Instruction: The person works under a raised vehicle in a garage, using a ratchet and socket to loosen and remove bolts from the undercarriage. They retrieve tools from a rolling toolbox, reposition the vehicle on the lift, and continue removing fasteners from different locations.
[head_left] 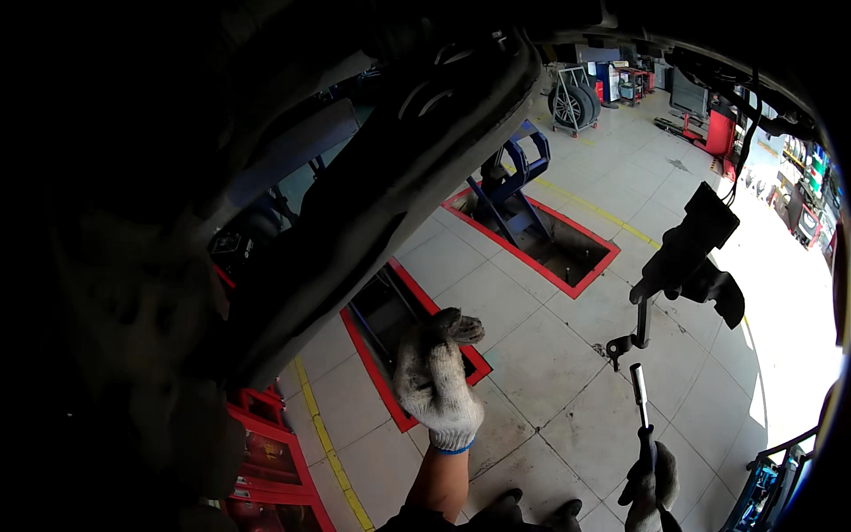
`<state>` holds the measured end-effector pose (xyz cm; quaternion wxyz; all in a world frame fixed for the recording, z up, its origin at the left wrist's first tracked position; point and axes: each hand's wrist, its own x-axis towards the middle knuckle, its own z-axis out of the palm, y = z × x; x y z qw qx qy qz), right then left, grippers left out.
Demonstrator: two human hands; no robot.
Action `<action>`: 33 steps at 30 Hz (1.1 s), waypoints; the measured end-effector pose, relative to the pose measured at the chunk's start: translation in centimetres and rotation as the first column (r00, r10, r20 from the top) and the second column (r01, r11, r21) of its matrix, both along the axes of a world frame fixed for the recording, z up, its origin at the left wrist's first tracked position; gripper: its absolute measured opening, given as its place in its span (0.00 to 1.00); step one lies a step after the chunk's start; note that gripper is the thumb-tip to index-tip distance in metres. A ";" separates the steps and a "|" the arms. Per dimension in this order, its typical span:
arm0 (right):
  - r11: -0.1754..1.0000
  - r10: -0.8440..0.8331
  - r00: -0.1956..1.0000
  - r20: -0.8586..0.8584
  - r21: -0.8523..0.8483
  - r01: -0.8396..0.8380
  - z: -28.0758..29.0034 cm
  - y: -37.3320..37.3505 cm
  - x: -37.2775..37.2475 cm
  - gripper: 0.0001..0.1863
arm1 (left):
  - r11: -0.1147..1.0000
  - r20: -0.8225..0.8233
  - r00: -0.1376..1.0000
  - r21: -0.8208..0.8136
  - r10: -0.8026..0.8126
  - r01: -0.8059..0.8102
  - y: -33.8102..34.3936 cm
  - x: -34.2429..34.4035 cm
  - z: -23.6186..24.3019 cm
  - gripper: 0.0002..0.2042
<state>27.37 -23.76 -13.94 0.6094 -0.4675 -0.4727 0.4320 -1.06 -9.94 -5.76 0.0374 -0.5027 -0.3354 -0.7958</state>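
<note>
My left hand [439, 381], in a white knit glove with blackened fingertips, is raised below the dark underside of a vehicle [399, 168]. Its fingers are curled and pressed together; whatever they may hold is hidden. At the lower right my right hand [654, 488], also gloved, grips a socket tool [640, 395] by its dark handle. The tool's shiny shaft points upward. Its tip is just below a small jointed arm [629, 343] on a dark bracket-like part [691, 248], seen mostly in silhouette. A thin cable [746, 155] runs upward from that part.
Two red-edged floor pits [581, 284] lie below, the farther holding a blue lift frame [523, 182]. Wheels on a rack [574, 105] stand at the back. A red cabinet [275, 457] is lower left, a blue tool cart [771, 483] lower right. Tiles and yellow lines mark the floor.
</note>
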 end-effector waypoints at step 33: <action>0.904 -0.191 0.197 -0.962 -0.251 -0.346 -17.1 -9.1 -0.9 0.39 | -0.438 0.913 0.031 -0.224 -0.406 0.871 -3.1 15.7 -25.9 0.15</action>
